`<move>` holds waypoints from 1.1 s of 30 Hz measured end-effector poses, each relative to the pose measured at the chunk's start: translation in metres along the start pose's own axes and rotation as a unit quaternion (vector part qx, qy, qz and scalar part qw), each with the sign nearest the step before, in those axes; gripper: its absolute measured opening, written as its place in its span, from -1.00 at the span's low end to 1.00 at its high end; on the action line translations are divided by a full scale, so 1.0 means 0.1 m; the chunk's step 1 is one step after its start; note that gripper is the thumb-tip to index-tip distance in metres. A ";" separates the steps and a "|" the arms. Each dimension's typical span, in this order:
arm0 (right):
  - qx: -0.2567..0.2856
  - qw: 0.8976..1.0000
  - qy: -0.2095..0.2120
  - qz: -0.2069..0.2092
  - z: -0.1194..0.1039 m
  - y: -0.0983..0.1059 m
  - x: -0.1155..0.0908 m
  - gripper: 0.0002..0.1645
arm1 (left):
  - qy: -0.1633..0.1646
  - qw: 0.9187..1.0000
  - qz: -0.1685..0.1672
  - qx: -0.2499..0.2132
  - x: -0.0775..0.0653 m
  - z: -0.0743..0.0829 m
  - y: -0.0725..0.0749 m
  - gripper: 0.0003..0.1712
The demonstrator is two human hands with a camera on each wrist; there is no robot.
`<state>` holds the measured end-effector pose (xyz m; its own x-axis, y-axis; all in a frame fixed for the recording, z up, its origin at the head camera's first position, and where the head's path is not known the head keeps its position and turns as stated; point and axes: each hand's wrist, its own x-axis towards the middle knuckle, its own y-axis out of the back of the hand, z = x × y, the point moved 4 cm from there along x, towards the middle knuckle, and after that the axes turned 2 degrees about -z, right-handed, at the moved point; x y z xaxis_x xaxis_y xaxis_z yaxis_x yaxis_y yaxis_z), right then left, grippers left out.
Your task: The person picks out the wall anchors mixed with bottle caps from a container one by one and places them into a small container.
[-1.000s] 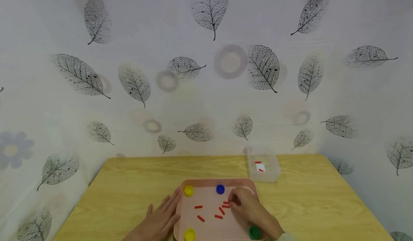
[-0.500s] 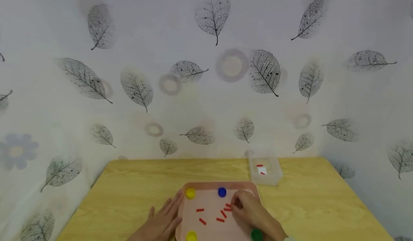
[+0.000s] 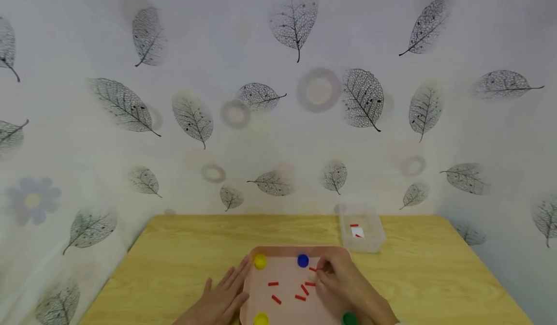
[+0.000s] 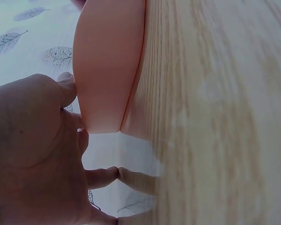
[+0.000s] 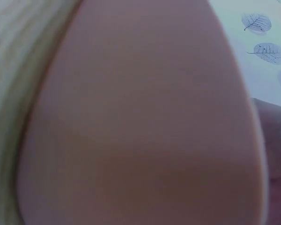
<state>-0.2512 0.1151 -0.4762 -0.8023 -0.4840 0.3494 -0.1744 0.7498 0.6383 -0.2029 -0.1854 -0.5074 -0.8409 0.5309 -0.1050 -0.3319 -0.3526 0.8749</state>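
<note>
In the head view my right hand (image 3: 341,276) is over the right part of a pink tray (image 3: 287,310), pinching a small red stick (image 3: 313,269) between thumb and fingertips. The stick points left, just below a round blue cap (image 3: 302,260). Several more red sticks (image 3: 300,297) lie scattered on the tray floor. My left hand (image 3: 219,298) lies with fingers spread along the tray's left side. The left wrist view shows that hand (image 4: 37,145) touching the outer tray wall (image 4: 110,65). The right wrist view is mostly filled by tray wall (image 5: 145,103), hiding the pinch.
Yellow caps (image 3: 260,261) sit in the tray's left corners, and a green cap (image 3: 349,318) is at its lower right. Behind the tray, a clear plastic box (image 3: 363,244) holds red sticks and a white square. A leaf-patterned backdrop (image 3: 278,136) surrounds the wooden table (image 3: 196,238).
My right hand, earlier at the red sticks on the right, has drawn one away from the others, up toward the blue cap. The left hand stays at the tray's side.
</note>
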 end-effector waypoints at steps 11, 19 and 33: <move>-0.080 0.995 -0.057 0.029 0.00 0.23 -0.12 -0.86 | 0.026 0.999 0.016 -0.011 0.06 0.03 -0.03 -0.29; -0.095 0.991 -0.050 0.074 0.01 0.36 -0.12 -0.81 | 0.050 0.999 0.012 -0.003 0.01 -0.07 -0.07 -0.28; -0.112 0.981 -0.074 0.141 0.20 0.75 -0.27 -0.81 | 0.012 1.000 -0.006 0.007 0.00 0.00 -0.10 -0.13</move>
<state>-0.2539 0.1937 -0.4513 -0.8772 -0.1880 0.4418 0.1834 0.7193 0.6701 -0.1995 -0.1824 -0.5160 -0.8471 0.5163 -0.1258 -0.3351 -0.3353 0.8805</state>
